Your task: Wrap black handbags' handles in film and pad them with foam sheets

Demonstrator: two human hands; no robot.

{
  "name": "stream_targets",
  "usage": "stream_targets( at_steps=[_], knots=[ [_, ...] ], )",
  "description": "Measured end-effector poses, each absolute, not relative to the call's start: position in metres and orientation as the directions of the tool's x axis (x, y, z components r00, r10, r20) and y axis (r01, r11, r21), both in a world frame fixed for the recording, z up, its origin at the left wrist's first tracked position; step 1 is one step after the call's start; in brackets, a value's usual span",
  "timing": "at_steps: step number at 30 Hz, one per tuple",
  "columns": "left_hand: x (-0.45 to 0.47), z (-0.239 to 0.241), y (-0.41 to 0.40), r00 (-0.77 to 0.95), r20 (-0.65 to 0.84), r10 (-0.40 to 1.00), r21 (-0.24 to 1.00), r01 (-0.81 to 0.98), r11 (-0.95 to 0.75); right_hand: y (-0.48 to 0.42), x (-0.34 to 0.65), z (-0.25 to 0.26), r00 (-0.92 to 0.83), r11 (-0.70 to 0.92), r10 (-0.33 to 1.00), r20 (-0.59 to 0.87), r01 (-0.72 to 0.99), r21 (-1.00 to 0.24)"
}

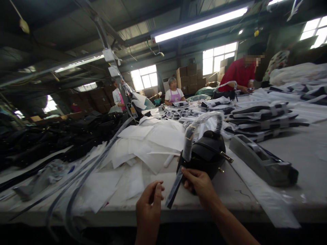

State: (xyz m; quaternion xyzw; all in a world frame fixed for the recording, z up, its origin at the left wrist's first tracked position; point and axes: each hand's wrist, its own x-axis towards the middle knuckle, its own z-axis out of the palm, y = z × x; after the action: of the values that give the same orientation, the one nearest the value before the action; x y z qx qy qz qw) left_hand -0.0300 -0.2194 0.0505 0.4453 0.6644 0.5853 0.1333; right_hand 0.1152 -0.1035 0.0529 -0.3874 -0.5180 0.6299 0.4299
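Observation:
A black handbag (pixel 206 153) stands on the grey worktable (pixel 293 153), its arched handle (pixel 201 124) wrapped in clear plastic. My right hand (pixel 198 185) grips the bag's near lower side, fingers curled around it and a dark strap (pixel 175 189) that hangs down toward the table edge. My left hand (pixel 149 204) is just left of that strap, fingers bent together in a pinch; what it holds, if anything, I cannot make out.
White paper sheets (pixel 150 139) lie left of the bag. A grey tape dispenser (pixel 263 160) sits to the right. Black bags (pixel 63 136) are piled at left, wrapped goods (pixel 263 115) at back right. Other people (pixel 173 92) work at the far end.

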Motion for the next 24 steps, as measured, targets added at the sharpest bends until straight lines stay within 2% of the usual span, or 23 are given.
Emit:
stream_targets(
  at_steps=[3,6,9,16,24],
  knots=[
    [-0.029,0.064,-0.188,-0.405,0.159,0.900,0.967,0.246,-0.060,-0.102,0.116,0.052,-0.335,-0.050,0.942,-0.010,-0.113,-0.992],
    [-0.023,0.066,-0.164,-0.315,0.143,0.938,0.973,0.221,-0.074,-0.099,0.118,0.049,-0.338,-0.007,0.941,0.022,-0.085,-0.996],
    [-0.017,0.062,-0.154,-0.300,0.135,0.944,0.976,0.205,-0.074,-0.098,0.120,0.046,-0.337,0.027,0.940,0.049,-0.070,-0.997],
    [-0.008,0.052,-0.157,-0.287,0.000,0.958,1.000,0.021,0.006,-0.098,0.119,0.043,-0.330,0.071,0.940,0.089,-0.066,-0.995],
    [0.001,0.052,-0.157,-0.282,-0.008,0.959,1.000,0.019,0.014,-0.103,0.121,0.048,-0.281,0.122,0.952,0.124,-0.023,-0.992]
  ],
)
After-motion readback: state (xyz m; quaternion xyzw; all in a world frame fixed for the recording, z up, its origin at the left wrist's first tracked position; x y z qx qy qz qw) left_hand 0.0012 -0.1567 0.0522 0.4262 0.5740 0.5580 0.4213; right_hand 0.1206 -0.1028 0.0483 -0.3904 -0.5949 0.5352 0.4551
